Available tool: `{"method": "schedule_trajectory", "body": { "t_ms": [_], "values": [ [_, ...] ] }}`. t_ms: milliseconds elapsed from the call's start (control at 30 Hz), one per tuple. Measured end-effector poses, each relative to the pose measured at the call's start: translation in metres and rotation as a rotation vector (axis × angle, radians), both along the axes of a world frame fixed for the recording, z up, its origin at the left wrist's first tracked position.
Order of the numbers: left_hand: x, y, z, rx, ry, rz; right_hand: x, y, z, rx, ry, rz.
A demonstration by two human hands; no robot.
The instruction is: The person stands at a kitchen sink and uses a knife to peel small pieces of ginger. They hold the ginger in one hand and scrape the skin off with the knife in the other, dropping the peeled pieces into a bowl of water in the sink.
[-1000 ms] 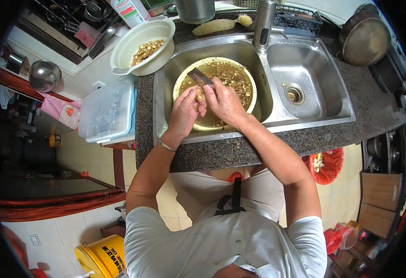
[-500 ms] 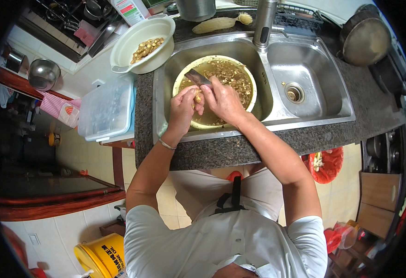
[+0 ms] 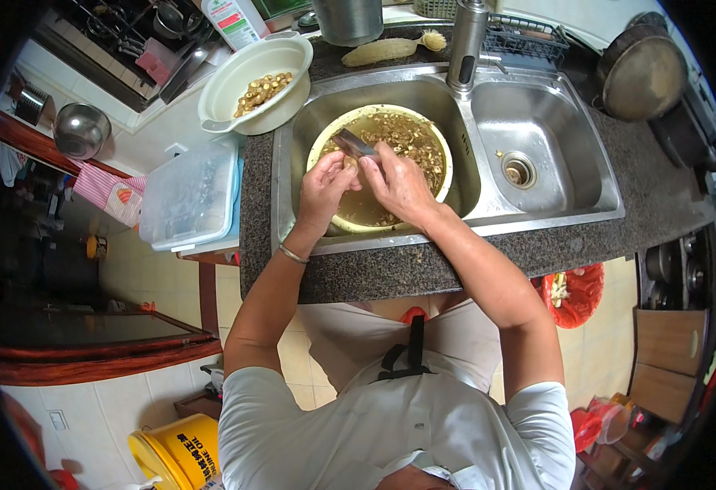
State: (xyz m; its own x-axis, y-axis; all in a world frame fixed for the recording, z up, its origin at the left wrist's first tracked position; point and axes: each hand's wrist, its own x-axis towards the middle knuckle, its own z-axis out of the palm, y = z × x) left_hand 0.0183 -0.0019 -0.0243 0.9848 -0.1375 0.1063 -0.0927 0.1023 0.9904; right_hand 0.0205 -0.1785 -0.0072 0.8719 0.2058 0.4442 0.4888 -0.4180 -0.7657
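I see the left grip (image 3: 323, 188) closed, its fingertips pinching a small brown piece (image 3: 350, 162) above the basin (image 3: 315, 149). Fingers and thumb hide most of that piece, so I can't make out its full shape. The right grip (image 3: 403, 188) is wrapped around a knife (image 3: 352, 143); the hand covers much of the handle, while the dark blade slants up and left, just beyond the left fingertips. I can't tell whether blade and piece touch. The basin sits in the left sink (image 3: 317, 110), its water too murky for me to see the bottom beneath the floating scraps (image 3: 419, 147). More brown pieces (image 3: 261, 93) lie in the pale bowl (image 3: 288, 111) on the tabletop (image 3: 358, 278). Compared with half a second ago, I see less of the held piece, and the left fingers below it have drawn in.
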Motion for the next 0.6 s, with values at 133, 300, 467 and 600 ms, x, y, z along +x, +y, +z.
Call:
{"method": "schedule_trajectory", "body": {
  "t_ms": [133,300,467,600],
  "values": [
    [-0.0017,-0.0012,0.0069,0.013,0.012,-0.019,-0.0001,-0.0019,-0.0007,-0.002,0.008,-0.005],
    [-0.0015,0.0033,0.0041,0.008,0.027,-0.05,0.0004,-0.0026,-0.0007,0.008,-0.006,-0.003],
    [-0.0025,-0.0005,0.0086,-0.189,0.092,-0.152,0.0057,-0.0032,-0.003,-0.059,-0.021,-0.054],
    [-0.0003,0.0016,0.0017,-0.083,0.063,-0.093,0.0048,-0.0027,-0.0029,-0.023,-0.049,-0.057]
  ]
}}
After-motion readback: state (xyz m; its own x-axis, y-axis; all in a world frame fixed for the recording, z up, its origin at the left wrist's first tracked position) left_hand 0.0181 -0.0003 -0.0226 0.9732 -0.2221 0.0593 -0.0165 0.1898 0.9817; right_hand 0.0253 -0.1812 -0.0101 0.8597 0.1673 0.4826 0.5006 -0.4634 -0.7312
